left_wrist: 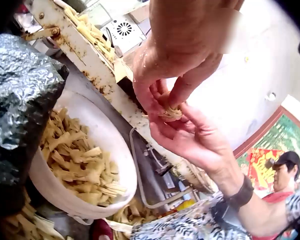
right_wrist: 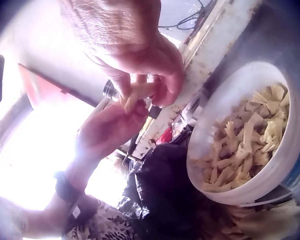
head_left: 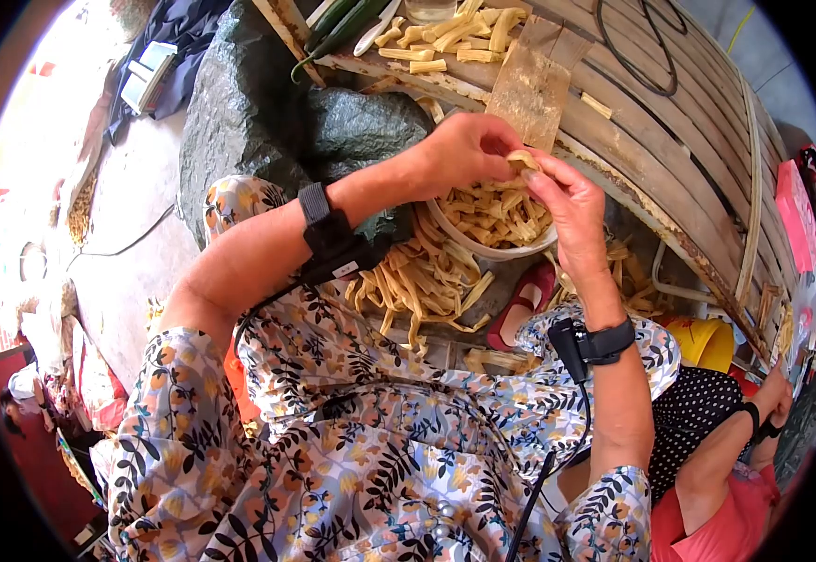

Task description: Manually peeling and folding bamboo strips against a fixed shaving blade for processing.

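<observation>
Both hands meet above the bucket, pinching one small folded pale yellow strip (head_left: 522, 160) that looks like tofu skin. My left hand (head_left: 469, 152) comes in from the left and grips one side with thumb and fingers. From the right, my right hand (head_left: 572, 201) holds the other side. In the left wrist view the strip (left_wrist: 172, 114) is bunched between the fingertips, partly hidden by them. Below stands a white bucket (head_left: 501, 253) holding many short knotted yellow pieces (right_wrist: 242, 145). Long loose strips (head_left: 417, 281) lie in a heap beside it.
A slatted wooden bench (head_left: 698, 178) with a rusty edge runs along the far side, bearing yellow pieces (head_left: 464, 33), a small board (head_left: 529, 84) and cucumbers (head_left: 342, 23). Dark plastic sheeting (head_left: 239, 122) bulges at left. Another person (head_left: 721, 487) sits at right near a yellow bucket (head_left: 703, 344).
</observation>
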Tool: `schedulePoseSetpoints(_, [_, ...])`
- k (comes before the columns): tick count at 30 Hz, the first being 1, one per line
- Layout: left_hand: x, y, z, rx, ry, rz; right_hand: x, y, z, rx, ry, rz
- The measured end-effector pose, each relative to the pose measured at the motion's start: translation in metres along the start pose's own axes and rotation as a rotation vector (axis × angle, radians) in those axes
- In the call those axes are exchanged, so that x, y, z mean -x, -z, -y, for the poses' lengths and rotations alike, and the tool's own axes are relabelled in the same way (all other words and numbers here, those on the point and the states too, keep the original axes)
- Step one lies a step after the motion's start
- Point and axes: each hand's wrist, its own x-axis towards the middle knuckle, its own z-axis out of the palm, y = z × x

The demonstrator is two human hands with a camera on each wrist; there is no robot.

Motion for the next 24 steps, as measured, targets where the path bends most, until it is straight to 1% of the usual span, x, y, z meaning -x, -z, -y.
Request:
schedulePoseSetpoints(1, [-0.003, 0.0, 0.005, -0.195, -0.052, -0.019, 0.0, 0.002, 0.004, -0.019, -0.086, 0.057])
schedulePoseSetpoints(4, [0.0, -0.004, -0.001, -0.46, -0.239, -0.042, 0.0, 0.007, 0.006, -0.217, -0.264, 0.085])
schedulePoseSetpoints(7, [0.0, -0.007, 0.0, -0.446, -0.281, -0.07, -0.001, 0.01, 0.002, -0.281, -0.279, 0.194])
schedulePoseSetpoints(8, [0.001, -0.007, -0.001, -0.578, -0.368, -0.086, -0.002, 0.011, 0.0, -0.316, -0.281, 0.227])
schedulePoseSetpoints(10, [0.005, -0.01, -0.004, -0.841, -0.545, -0.112, 0.0, 0.005, -0.002, -0.223, -0.232, 0.185])
schedulePoseSetpoints(13, [0.006, -0.013, 0.001, -1.095, -0.651, -0.047, 0.003, -0.002, -0.005, -0.03, -0.2, 0.094])
schedulePoseSetpoints(14, [0.006, -0.014, 0.004, -1.156, -0.673, -0.027, 0.004, -0.004, -0.007, 0.042, -0.197, 0.058])
schedulePoseSetpoints(15, [0.007, -0.016, 0.007, -1.214, -0.697, -0.006, 0.005, -0.009, -0.007, 0.083, -0.229, -0.005])
schedulePoseSetpoints(16, [0.007, -0.017, 0.01, -1.272, -0.723, 0.018, 0.006, -0.01, -0.009, 0.101, -0.287, -0.022])
schedulePoseSetpoints(17, [0.008, -0.019, 0.014, -1.322, -0.682, 0.065, 0.005, -0.01, -0.01, 0.119, -0.346, -0.038])
schedulePoseSetpoints(18, [0.009, -0.022, 0.017, -1.331, -0.699, 0.063, 0.004, -0.011, -0.013, 0.138, -0.405, -0.053])
schedulePoseSetpoints(21, [0.01, -0.024, 0.028, -1.344, -0.749, 0.051, 0.006, -0.01, -0.025, 0.131, -0.459, -0.023])
schedulePoseSetpoints(24, [0.01, -0.025, 0.032, -1.37, -0.734, 0.092, 0.007, -0.014, -0.022, 0.066, -0.527, -0.05])
